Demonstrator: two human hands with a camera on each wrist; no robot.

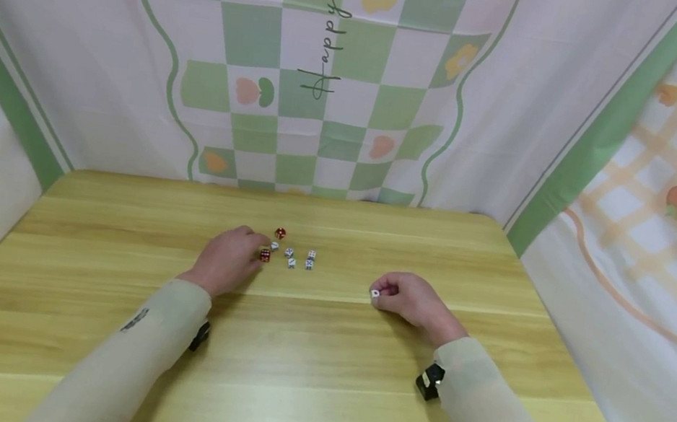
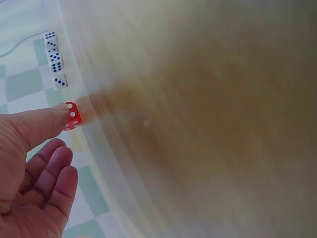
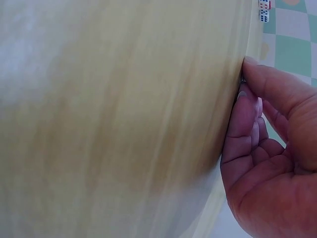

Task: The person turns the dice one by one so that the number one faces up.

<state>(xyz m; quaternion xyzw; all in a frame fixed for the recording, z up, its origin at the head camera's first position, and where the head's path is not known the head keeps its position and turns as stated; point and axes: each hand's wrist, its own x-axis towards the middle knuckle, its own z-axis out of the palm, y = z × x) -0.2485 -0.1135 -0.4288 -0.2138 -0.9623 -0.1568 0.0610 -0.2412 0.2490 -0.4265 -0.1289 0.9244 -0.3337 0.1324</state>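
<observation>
My left hand [image 1: 231, 258] is at the left end of a loose group of dice. Its thumb lies against a red die [image 2: 73, 116] with white pips, and the index fingertip shows beside it in the head view. The other fingers curl loosely below in the left wrist view. Farther right, my right hand [image 1: 411, 299] pinches a white die [image 1: 375, 294] between thumb and fingers, low over the table. In the right wrist view the fingers mostly hide that die.
Several white dice [image 1: 291, 262] sit just right of the left hand. A second red die [image 1: 280, 233] is behind them. The wooden table [image 1: 300, 380] ends at a checkered cloth [image 1: 307, 46] at the back. Black wrist devices [image 1: 430, 381] are worn below the sleeves.
</observation>
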